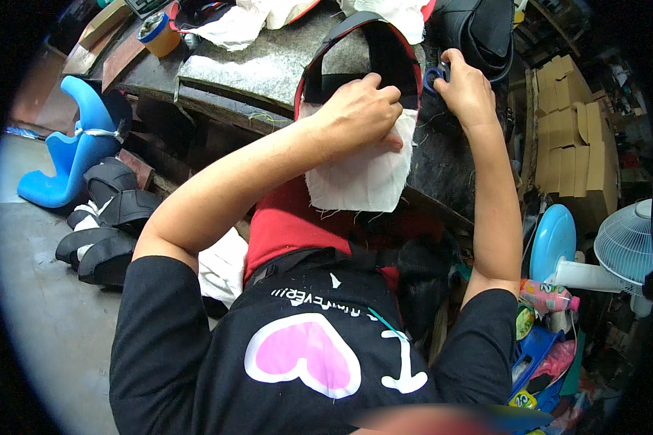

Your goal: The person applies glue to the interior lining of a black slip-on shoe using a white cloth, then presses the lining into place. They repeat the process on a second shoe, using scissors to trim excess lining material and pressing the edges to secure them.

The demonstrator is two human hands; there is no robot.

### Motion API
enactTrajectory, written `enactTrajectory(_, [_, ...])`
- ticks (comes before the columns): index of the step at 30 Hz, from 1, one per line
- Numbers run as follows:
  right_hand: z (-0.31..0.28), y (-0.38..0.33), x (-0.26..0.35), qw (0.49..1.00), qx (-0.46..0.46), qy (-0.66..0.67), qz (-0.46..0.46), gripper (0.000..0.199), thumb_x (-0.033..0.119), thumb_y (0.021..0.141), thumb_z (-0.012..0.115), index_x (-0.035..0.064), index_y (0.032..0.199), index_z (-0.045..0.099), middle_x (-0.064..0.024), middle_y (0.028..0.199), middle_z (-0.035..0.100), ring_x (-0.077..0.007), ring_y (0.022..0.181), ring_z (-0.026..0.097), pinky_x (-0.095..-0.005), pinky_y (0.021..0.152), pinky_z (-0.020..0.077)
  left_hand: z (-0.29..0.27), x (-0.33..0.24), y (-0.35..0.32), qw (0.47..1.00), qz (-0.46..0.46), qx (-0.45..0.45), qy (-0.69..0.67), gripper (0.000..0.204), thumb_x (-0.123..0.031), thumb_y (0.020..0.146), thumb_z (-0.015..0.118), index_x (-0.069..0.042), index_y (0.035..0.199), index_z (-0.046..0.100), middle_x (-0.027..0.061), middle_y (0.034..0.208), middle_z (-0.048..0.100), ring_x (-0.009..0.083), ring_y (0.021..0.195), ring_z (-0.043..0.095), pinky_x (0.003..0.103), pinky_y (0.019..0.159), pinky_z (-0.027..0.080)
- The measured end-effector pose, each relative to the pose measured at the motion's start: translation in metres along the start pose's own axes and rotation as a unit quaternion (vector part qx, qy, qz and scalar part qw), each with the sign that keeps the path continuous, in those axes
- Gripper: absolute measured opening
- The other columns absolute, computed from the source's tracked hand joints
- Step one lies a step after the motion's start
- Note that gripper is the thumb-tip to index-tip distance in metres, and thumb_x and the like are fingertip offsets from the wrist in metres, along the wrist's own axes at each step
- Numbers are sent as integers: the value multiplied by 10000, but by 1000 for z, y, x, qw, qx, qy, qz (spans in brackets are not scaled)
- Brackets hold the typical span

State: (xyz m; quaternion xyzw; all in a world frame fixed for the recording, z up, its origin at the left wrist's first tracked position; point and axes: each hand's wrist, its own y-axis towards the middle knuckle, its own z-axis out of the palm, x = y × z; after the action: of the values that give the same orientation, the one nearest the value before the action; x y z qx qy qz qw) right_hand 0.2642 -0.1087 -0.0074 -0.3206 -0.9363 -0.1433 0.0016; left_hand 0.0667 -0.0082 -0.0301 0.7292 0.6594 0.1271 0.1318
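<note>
My left hand (366,110) is closed on a curved black sewn piece (334,36) with red edging, which looks like a shoe upper. White lining cloth (363,174) hangs from it with frayed lower edges, over my lap. My left thumb lies against this cloth, and the other fingers are bent over its top. To the right, my right hand (470,90) grips blue-handled scissors (432,78) beside the black piece. The scissors' blades cannot be made out. A black bag-like item (475,36) lies just beyond my right hand.
A grey-topped workbench (239,72) spans the front, with a yellow-and-blue jar (158,35) at its left. A blue plastic form (76,152) and stacked black pieces (112,225) are on the left. Cardboard boxes (566,138) and a fan (626,243) stand right.
</note>
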Motion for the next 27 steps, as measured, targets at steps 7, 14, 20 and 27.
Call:
enactTrajectory(7, [6, -41, -60, 990, -80, 105, -52, 466, 281, 902, 681, 67, 1307, 591, -182, 1274, 631, -352, 1191, 582, -426, 988, 473, -37, 12, -15, 994, -33, 24, -102, 483, -390, 900, 678, -148, 1299, 555, 170, 1056, 686, 359, 1027, 645, 445, 867, 526])
enactTrajectory(14, [18, -120, -100, 993, -89, -61, 40, 373, 278, 958, 630, 122, 1297, 612, -126, 1149, 640, -336, 1120, 589, -448, 906, 497, -70, 29, -75, 935, -317, -148, 50, 661, -377, 895, 738, -39, 1393, 467, 178, 982, 682, 318, 930, 677, 414, 790, 538])
enactTrajectory(20, [-25, -127, -67, 862, -134, 471, 128, 383, 259, 1018, 612, 63, 1345, 582, -8, 886, 619, -54, 767, 563, -209, 614, 487, -52, 33, -80, 915, -312, -175, -184, 519, -89, 908, 613, 20, 1401, 489, 58, 690, 620, 99, 570, 541, 264, 542, 457])
enactTrajectory(27, [-34, -111, 38, 940, -145, 303, -67, 373, 267, 992, 620, 150, 1346, 610, -107, 1041, 719, -219, 857, 699, -336, 725, 562, -74, 26, -55, 926, -315, -173, -116, 451, -108, 853, 552, 18, 1285, 574, 278, 901, 675, 427, 856, 676, 477, 769, 535])
